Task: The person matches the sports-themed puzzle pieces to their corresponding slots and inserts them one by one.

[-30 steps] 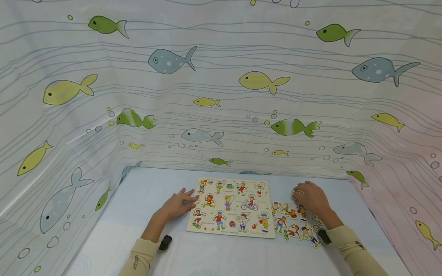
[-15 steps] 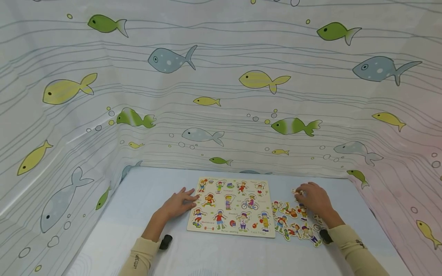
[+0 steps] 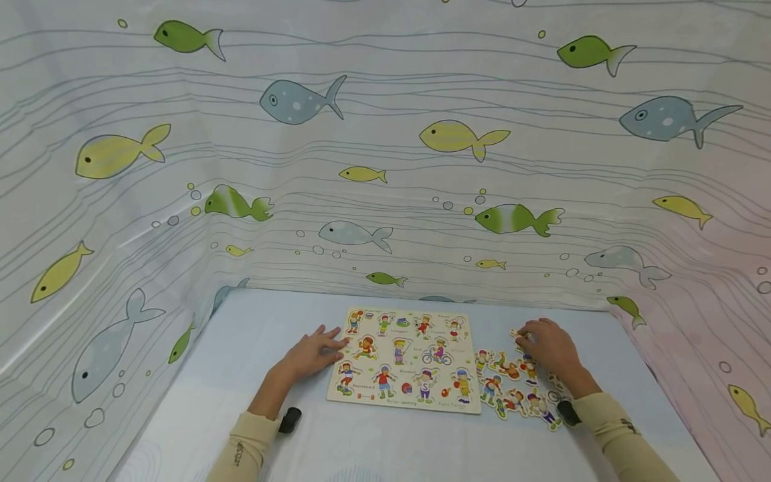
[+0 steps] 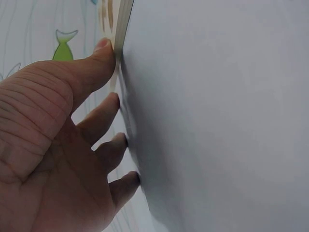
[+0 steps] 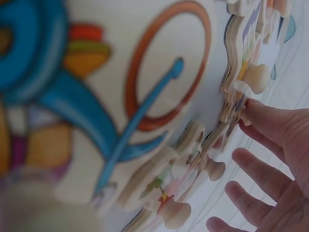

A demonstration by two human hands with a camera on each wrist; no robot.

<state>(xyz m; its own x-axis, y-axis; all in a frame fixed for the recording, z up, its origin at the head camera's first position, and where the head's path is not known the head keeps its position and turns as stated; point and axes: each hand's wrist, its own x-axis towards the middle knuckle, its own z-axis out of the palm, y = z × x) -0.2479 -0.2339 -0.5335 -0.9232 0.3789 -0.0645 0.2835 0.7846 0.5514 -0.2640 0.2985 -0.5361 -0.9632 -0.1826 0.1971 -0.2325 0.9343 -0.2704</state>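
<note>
My left hand (image 3: pixel 313 353) lies at the left edge of a knob-puzzle board (image 3: pixel 383 349) printed with children doing sports. In the left wrist view, the thumb of this hand (image 4: pixel 63 125) touches the board's pale edge (image 4: pixel 124 24), with the other fingers apart below it. Right of the board, my right hand (image 3: pixel 549 348) pinches a small puzzle piece (image 3: pixel 516 333) at the far side of a loose group of pieces. The right wrist view has thumb and index at a piece's knob while the other fingers of that hand (image 5: pixel 294 164) are spread; the fingers partly hide the piece.
Several loose figure-shaped pieces (image 3: pixel 512 402) lie against the board's right side, some under my right wrist. Their round wooden knobs (image 5: pixel 176 215) stick up. A fish-patterned sheet (image 3: pixel 421 194) walls in the pale table (image 3: pixel 373 442) at the back and sides.
My right hand has shifted slightly, and its fingertips have closed on the far piece. The left hand and the board stay in place; the head view tilts slightly.
</note>
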